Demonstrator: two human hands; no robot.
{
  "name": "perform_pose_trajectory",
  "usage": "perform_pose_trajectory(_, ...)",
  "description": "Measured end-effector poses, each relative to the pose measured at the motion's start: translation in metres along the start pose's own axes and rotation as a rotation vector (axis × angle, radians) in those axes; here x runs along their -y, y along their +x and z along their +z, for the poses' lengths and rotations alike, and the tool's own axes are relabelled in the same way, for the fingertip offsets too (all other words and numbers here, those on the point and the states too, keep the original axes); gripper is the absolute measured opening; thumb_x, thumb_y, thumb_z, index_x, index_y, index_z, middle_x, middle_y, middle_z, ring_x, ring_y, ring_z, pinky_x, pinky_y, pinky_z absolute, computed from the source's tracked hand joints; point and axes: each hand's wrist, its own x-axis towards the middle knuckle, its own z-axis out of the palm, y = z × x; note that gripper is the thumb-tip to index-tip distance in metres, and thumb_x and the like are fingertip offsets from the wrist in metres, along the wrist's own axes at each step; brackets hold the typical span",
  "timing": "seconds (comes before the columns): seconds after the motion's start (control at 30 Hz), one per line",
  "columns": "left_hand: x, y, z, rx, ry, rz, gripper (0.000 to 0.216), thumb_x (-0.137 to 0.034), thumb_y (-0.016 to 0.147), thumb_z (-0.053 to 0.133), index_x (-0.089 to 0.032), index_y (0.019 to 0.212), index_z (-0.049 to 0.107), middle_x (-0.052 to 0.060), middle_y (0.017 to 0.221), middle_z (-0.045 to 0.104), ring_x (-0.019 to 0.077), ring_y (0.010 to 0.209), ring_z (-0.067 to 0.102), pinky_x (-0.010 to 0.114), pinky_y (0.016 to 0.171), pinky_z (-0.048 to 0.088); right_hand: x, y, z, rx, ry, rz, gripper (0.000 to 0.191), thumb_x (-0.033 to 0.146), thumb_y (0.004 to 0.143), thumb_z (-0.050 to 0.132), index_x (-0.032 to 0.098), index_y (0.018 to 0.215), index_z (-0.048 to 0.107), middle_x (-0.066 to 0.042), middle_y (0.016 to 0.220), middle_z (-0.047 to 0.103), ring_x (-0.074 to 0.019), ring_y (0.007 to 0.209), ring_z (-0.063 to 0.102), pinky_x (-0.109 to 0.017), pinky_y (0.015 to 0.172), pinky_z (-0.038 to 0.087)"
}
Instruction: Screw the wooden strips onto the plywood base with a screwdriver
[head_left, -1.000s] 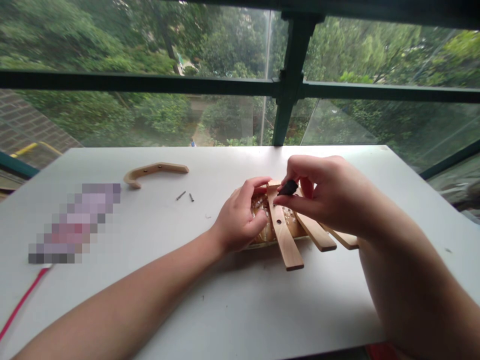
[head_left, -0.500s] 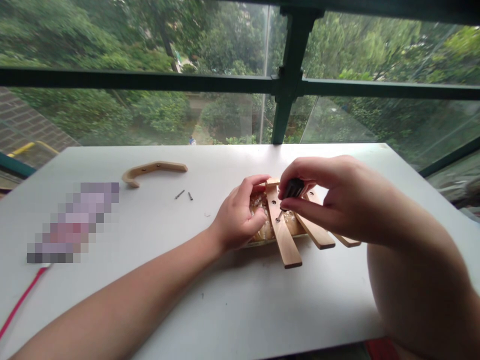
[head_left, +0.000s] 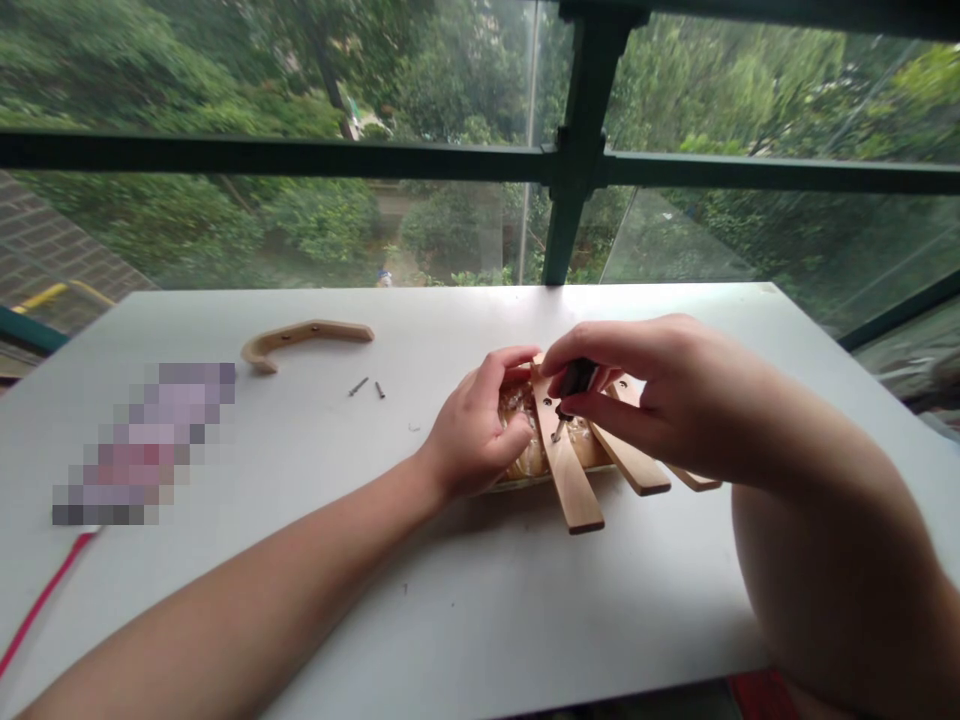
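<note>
My right hand [head_left: 637,385] is closed around the black handle of a small screwdriver [head_left: 579,378]. The driver's metal tip meets a hole or screw in the nearest wooden slat [head_left: 576,495], which lies slanted toward me. My left hand [head_left: 480,425] grips the left end of a tan block in clear plastic wrap [head_left: 525,450], thumb on the near side and fingers at the far edge beside the slat's top. Two more wooden slats, a middle one [head_left: 637,468] and a right one [head_left: 697,482], fan out to the right, partly hidden by my right hand.
On the white table [head_left: 330,600], a curved wooden hook [head_left: 311,331] lies at the back left. Two loose screws [head_left: 360,386] rest nearer the middle. A blurred-out flat object [head_left: 150,440] with a pink cord [head_left: 45,600] is at left. Green-framed windows [head_left: 577,150] border the far edge.
My right hand and the screwdriver handle have shifted slightly left, with the fingers turned a little around the handle. The driver's tip stays on the slat, and my left hand keeps its hold.
</note>
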Motion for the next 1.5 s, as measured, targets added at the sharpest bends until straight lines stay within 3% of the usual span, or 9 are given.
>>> perform_pose_trajectory(0.17,-0.0004,0.0002,0.0000,-0.025,0.035,0.024,0.065,-0.012,0.073,0.057,-0.023,0.135,0.042,0.006,0.125,0.061,0.0245,0.107,0.063,0.040,0.095,0.051,0.0040,-0.0017,-0.0012,0.039,0.009,-0.060,0.027,0.013,0.087,0.053,0.024,0.109,0.065,0.004,0.092,0.071,-0.0092,0.074,0.062,-0.021,0.067,0.044)
perform_pose_trajectory(0.33,0.0003,-0.0005,0.0008,-0.030,0.026,0.021,0.065,-0.012,0.073,0.058,-0.023,0.136,0.042,0.006,0.124,0.062,0.0245,0.105,0.063,0.040,0.095,0.052,0.0061,-0.0036,0.0002,0.086,0.044,-0.049,0.031,0.009,0.084,0.050,0.024,0.109,0.062,0.000,0.105,0.069,-0.0136,0.087,0.063,-0.023,0.074,0.045)
perform_pose_trajectory(0.63,0.0000,-0.0005,0.0009,-0.029,-0.003,0.011,0.066,-0.013,0.073,0.058,-0.023,0.136,0.042,0.007,0.127,0.061,0.0260,0.108,0.063,0.042,0.095,0.052,0.0052,-0.0028,0.0031,0.114,0.142,-0.134,0.037,-0.002,0.071,0.048,0.024,0.095,0.059,0.002,0.098,0.065,-0.0126,0.084,0.057,-0.022,0.074,0.044)
perform_pose_trajectory(0.8,0.0006,-0.0004,0.0002,-0.007,0.009,0.002,0.066,-0.012,0.073,0.057,-0.023,0.136,0.042,0.008,0.128,0.061,0.0259,0.109,0.063,0.042,0.097,0.052,0.0054,-0.0026,0.0007,0.091,0.097,-0.119,0.027,0.005,0.079,0.049,0.024,0.095,0.061,0.003,0.089,0.066,-0.0114,0.073,0.056,-0.021,0.067,0.040)
perform_pose_trajectory(1.0,0.0007,0.0000,-0.0004,0.019,-0.035,0.002,0.066,-0.012,0.074,0.058,-0.023,0.137,0.040,0.009,0.130,0.059,0.0271,0.115,0.061,0.044,0.101,0.050,0.0046,-0.0018,-0.0022,0.064,-0.131,0.025,0.022,0.014,0.082,0.054,0.023,0.099,0.065,0.002,0.078,0.067,-0.0121,0.062,0.055,-0.024,0.059,0.037)
perform_pose_trajectory(1.3,0.0007,-0.0001,-0.0002,0.027,-0.069,-0.014,0.068,-0.010,0.073,0.058,-0.024,0.137,0.040,0.010,0.135,0.057,0.0281,0.121,0.059,0.047,0.105,0.048,0.0032,-0.0017,-0.0032,0.012,-0.189,-0.070,0.006,0.028,0.082,0.068,0.024,0.087,0.068,0.005,0.063,0.063,-0.0090,0.051,0.047,-0.024,0.052,0.032)
perform_pose_trajectory(1.5,0.0014,-0.0004,0.0011,0.038,-0.137,-0.036,0.070,-0.009,0.073,0.060,-0.024,0.138,0.039,0.012,0.139,0.055,0.0302,0.126,0.056,0.049,0.108,0.045,0.0034,0.0012,0.0023,-0.061,-0.262,0.004,0.027,0.043,0.078,0.072,0.021,0.072,0.058,0.003,0.058,0.056,-0.0094,0.049,0.036,-0.026,0.049,0.028)
